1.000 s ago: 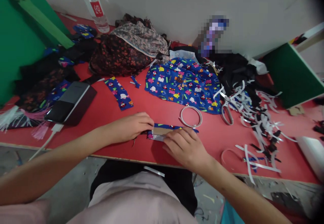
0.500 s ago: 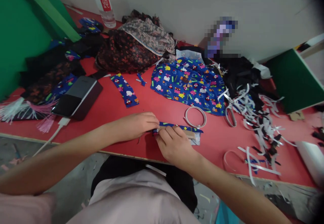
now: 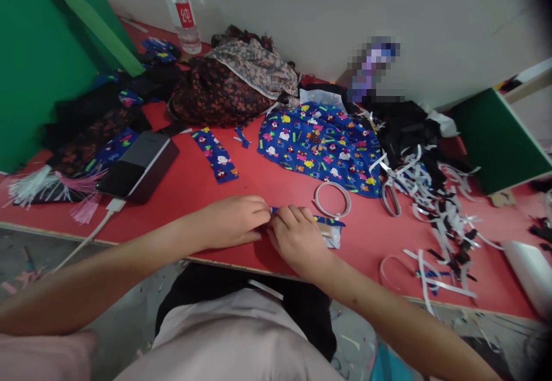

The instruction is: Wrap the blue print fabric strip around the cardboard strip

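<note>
A narrow blue printed fabric strip (image 3: 328,220) wrapped over a brown card is pinched closed at its left end by left hand (image 3: 235,220) and right hand (image 3: 297,237), near the red table (image 3: 259,188) edge. Folding judged underway; firm, even pressing needed next.

Two hands work at the lower middle of the frame, the left hand (image 3: 233,223) and the right hand (image 3: 297,238). One water bottle (image 3: 181,10) stands at the upper left. One pair of scissors (image 3: 390,188) lies right of centre. One white ring (image 3: 332,199) lies just above the hands. One dark box (image 3: 140,165) sits at the left. Two green boards show: one (image 3: 38,65) upper left, one (image 3: 495,134) right. The white strips (image 3: 435,197) are too many to count.
</note>
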A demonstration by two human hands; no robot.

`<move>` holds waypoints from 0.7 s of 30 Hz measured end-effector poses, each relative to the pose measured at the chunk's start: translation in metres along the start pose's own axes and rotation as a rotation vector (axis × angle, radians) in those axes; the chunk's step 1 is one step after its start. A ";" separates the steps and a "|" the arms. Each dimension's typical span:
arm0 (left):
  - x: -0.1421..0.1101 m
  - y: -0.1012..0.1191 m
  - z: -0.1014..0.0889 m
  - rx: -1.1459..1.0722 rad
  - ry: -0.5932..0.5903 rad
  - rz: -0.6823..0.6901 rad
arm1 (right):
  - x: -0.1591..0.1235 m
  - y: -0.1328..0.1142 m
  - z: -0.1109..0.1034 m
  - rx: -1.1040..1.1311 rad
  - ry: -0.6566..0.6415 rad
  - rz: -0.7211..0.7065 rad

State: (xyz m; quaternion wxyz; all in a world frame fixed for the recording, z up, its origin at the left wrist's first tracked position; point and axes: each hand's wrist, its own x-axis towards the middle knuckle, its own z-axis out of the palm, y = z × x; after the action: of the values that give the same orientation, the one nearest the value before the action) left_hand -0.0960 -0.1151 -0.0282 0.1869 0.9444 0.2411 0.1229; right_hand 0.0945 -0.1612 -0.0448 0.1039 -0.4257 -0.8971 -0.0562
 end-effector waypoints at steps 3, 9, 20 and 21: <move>0.000 0.004 0.006 0.131 -0.032 0.002 | 0.002 -0.001 -0.001 0.033 -0.013 0.036; -0.001 0.010 0.016 0.330 0.024 0.076 | -0.001 0.003 -0.005 0.127 -0.014 0.081; -0.001 0.009 0.015 0.237 0.090 0.027 | -0.064 0.044 -0.017 0.139 0.107 0.145; -0.001 0.009 0.015 0.231 0.095 0.024 | -0.065 0.046 -0.017 0.150 0.114 0.154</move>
State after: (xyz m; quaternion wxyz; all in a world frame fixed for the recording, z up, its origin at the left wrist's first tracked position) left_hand -0.0885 -0.1272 -0.0384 0.0636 0.9556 0.2509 0.1410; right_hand 0.1731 -0.1844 -0.0430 0.1904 -0.4806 -0.8560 -0.0049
